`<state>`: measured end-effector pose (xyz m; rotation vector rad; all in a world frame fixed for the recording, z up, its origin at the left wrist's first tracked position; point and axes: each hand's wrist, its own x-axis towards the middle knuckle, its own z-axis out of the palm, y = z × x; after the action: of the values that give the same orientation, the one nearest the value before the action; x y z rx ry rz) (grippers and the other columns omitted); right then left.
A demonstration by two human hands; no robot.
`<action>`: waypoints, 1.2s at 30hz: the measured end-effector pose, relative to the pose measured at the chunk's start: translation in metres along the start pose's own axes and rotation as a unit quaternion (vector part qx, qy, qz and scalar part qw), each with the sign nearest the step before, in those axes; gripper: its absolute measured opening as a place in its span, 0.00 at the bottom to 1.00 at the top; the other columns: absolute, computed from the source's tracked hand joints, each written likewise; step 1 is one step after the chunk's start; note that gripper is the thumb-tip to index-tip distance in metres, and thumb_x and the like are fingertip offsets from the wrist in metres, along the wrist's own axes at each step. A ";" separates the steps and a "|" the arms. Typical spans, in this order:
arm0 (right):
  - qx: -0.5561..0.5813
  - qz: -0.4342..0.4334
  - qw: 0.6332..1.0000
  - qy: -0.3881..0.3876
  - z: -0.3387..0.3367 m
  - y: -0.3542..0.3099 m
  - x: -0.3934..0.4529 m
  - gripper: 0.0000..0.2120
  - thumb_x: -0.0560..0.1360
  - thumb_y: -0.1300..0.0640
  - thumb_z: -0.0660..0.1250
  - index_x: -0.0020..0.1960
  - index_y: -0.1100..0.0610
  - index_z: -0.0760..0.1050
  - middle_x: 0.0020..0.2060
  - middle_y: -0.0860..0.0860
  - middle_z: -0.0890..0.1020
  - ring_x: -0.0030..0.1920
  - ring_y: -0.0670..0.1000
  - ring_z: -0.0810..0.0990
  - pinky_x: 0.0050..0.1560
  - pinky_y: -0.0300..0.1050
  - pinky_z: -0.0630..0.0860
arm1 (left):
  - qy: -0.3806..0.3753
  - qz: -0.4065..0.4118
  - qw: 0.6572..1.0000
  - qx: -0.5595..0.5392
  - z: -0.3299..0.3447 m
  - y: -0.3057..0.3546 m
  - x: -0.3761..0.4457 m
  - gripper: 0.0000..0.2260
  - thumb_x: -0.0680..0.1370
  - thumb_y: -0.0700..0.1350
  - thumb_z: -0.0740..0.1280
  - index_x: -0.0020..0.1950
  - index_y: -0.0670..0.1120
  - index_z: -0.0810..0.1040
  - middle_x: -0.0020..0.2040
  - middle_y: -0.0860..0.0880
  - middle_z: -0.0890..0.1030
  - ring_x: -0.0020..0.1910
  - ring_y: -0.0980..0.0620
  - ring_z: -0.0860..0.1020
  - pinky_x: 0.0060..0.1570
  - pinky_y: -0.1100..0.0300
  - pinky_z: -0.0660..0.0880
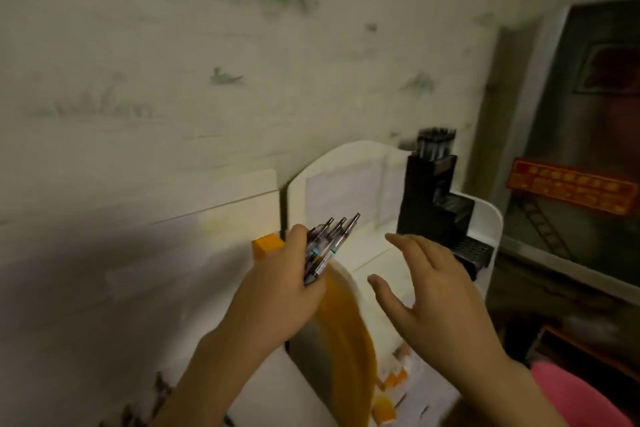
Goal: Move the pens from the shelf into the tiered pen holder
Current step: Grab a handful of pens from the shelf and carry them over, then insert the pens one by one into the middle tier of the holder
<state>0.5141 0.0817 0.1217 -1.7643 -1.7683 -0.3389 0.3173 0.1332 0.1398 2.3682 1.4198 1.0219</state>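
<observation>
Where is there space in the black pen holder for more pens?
The pen holder's top tier is crowded with pens already. The lower tiers look bare, by the right hand. White shelf shows bare between both hands. The left hand grips a bundle of pens.

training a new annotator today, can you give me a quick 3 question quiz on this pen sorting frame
1. True or false: the left hand grips a bundle of pens.
2. Which tier of the black tiered pen holder already has pens standing in it?
A. the top, rear tier
B. the lowest, front tier
C. none
3. Fill in: the right hand has its fingers ______ and holds nothing.

Key
1. True; the pens' tips point up and away from the person.
2. A; dark pens stick up from the tallest tier.
3. Straight, spread in front of the holder, over the white shelf.
</observation>
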 end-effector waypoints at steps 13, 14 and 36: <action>-0.064 0.096 0.993 0.029 -0.090 0.262 0.000 0.29 0.75 0.34 0.59 0.72 0.43 0.62 0.68 0.44 0.72 0.67 0.46 0.69 0.68 0.45 0.68 | -0.068 0.091 0.992 -0.047 0.181 0.210 0.103 0.12 0.76 0.48 0.65 0.54 0.56 0.63 0.47 0.53 0.78 0.40 0.54 0.78 0.33 0.59 0.75; -0.064 0.101 0.993 0.025 -0.092 0.277 0.002 0.29 0.75 0.34 0.59 0.73 0.43 0.62 0.68 0.43 0.71 0.68 0.46 0.68 0.69 0.45 0.67 | -0.075 0.089 0.992 -0.052 0.194 0.219 0.109 0.13 0.76 0.48 0.65 0.55 0.56 0.63 0.48 0.54 0.78 0.41 0.55 0.79 0.37 0.58 0.77; 0.038 0.058 0.996 -0.048 0.072 0.450 0.205 0.25 0.75 0.39 0.63 0.70 0.47 0.68 0.64 0.45 0.75 0.64 0.49 0.73 0.62 0.46 0.72 | -0.119 -0.007 0.992 -0.036 0.374 0.164 0.338 0.15 0.74 0.46 0.69 0.58 0.52 0.67 0.52 0.51 0.79 0.44 0.56 0.79 0.35 0.69 0.71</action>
<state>0.9482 0.3258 0.0777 -1.8460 -1.7118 -0.1393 0.7759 0.3955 0.0970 2.3340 1.2875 0.7426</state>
